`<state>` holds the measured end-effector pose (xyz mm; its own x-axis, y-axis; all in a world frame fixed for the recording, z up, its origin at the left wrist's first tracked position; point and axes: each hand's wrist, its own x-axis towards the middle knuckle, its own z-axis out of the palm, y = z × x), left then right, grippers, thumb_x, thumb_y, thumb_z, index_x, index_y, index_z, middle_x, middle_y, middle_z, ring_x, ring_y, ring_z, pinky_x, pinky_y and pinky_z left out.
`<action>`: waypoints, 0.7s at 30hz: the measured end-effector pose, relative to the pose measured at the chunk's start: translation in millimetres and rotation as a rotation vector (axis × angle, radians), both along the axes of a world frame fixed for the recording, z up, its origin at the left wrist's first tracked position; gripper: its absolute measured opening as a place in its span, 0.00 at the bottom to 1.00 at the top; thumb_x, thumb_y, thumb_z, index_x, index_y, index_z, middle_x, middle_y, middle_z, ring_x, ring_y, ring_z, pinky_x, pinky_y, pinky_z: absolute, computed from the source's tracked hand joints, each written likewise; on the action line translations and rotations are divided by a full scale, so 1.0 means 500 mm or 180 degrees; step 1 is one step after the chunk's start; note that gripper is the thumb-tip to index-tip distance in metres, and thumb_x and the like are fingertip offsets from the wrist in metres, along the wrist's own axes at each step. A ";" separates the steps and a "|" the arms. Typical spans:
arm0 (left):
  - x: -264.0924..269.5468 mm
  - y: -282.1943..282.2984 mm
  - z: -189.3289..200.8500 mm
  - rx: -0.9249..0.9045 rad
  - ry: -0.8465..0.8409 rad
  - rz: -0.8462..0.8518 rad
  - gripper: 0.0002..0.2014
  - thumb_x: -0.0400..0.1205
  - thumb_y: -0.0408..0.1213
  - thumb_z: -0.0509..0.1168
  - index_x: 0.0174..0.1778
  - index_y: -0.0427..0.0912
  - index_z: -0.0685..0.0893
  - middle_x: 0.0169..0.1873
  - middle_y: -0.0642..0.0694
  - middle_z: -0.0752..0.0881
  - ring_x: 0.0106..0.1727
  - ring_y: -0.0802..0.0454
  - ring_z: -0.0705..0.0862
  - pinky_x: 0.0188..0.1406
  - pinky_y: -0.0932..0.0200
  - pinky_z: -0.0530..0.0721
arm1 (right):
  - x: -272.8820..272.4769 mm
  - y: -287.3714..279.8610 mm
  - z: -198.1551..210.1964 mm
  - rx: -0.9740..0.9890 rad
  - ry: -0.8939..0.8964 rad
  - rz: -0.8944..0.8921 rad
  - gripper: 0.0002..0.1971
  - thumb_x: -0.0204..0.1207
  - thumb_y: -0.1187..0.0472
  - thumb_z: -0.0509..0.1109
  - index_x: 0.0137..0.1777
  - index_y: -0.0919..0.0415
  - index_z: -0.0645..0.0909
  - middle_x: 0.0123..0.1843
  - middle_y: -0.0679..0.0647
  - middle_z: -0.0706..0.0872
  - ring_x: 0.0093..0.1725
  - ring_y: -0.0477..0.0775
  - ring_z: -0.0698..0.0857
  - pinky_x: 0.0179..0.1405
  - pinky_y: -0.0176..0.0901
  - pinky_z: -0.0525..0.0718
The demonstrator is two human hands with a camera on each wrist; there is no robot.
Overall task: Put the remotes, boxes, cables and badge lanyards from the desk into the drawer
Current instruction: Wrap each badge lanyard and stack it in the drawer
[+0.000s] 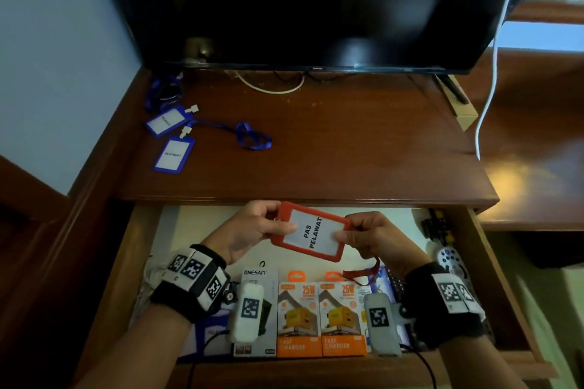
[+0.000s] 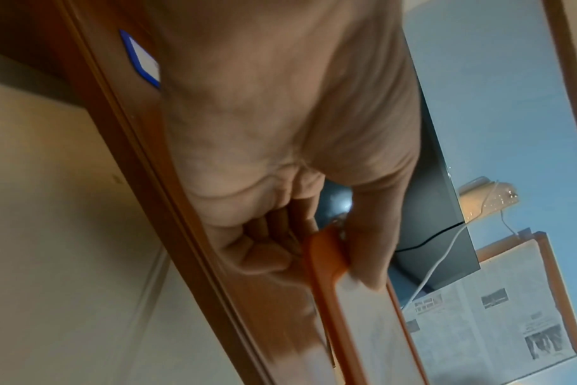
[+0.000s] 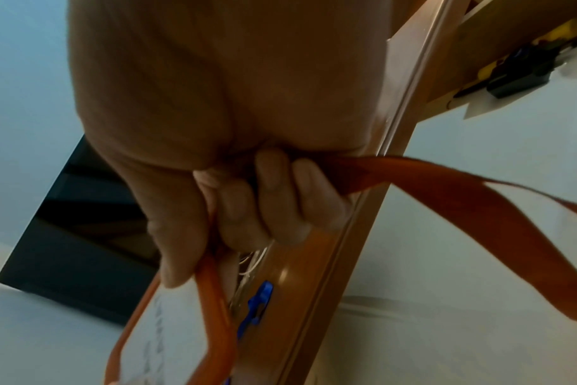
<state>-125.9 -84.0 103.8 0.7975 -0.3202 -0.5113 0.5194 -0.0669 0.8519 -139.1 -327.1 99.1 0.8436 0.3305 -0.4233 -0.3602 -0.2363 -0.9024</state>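
Holding a red badge [image 1: 311,231] between them, the left hand [image 1: 249,230] and right hand [image 1: 376,238] hover above the open drawer [image 1: 493,265], just in front of the desk [image 1: 316,142] edge. The head view shows the card's print, "PAS PELAWAT", with the left thumb pinching one short end and the right thumb the other. It also shows two blue badges [image 1: 172,136] with their lanyards lying at the desk's left rear, below a dark screen [image 1: 300,3], and a white cable [image 1: 271,87] looping under that screen.

Only the head view shows the drawer's contents: a grey box [image 1: 257,313] beside two orange charger boxes [image 1: 320,319] along the front, a remote [image 1: 448,259] and dark cables [image 1: 437,224] at the right side.

The left wrist view shows what the head view hides: the left fingers [image 2: 264,250] curled under the badge's red rim [image 2: 326,273], thumb on top. One blue badge corner [image 2: 142,60] peeks past the wrist.

The right wrist view alone shows the red strap [image 3: 445,198] passing through the curled right fingers [image 3: 274,198] and trailing off to the side, with the thumb pressed on the badge's rim [image 3: 214,294]. In the head view only a short piece of strap hangs below the right hand.
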 end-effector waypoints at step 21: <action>-0.021 0.014 -0.075 0.0308 -0.0143 0.0299 0.27 0.62 0.47 0.81 0.54 0.42 0.83 0.44 0.45 0.86 0.45 0.48 0.83 0.39 0.60 0.79 | -0.003 0.035 -0.013 0.0048 0.0052 -0.0360 0.07 0.80 0.64 0.68 0.44 0.62 0.86 0.23 0.44 0.73 0.21 0.43 0.63 0.20 0.32 0.61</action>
